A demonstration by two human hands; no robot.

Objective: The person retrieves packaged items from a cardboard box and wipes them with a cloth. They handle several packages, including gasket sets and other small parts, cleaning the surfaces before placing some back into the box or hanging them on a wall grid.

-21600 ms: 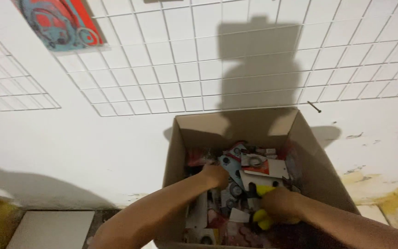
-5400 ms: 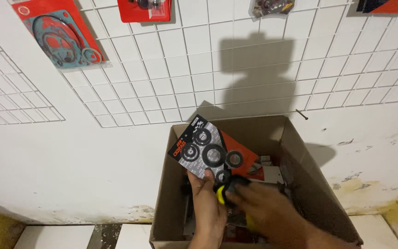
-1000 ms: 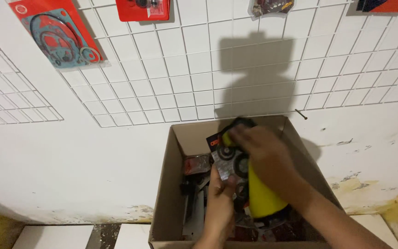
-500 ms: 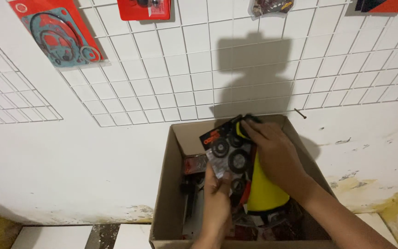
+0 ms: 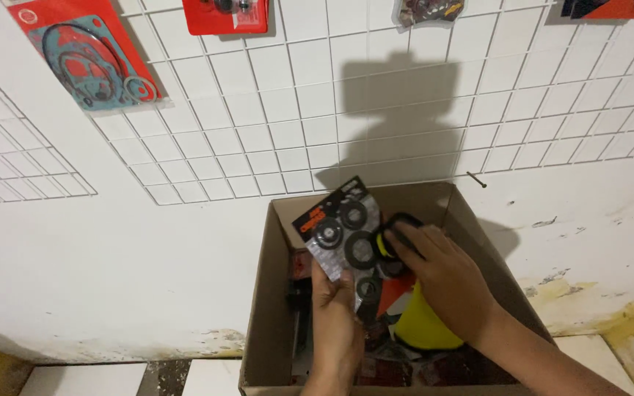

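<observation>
Over the open cardboard box (image 5: 273,308), the left hand (image 5: 335,323) pinches a card of black rubber rings (image 5: 343,231) by its lower edge, holding it up just above the clutter inside. The right hand (image 5: 442,279) is wrapped around a yellow tool with a black tip (image 5: 420,323), pressed against the card. That thin pinch could let the card slip back into the heap if the tool pushes it sideways. Behind stands a white wall with a wire grid (image 5: 295,125), packets (image 5: 86,62) hanging on it, and a stained floor edge.
</observation>
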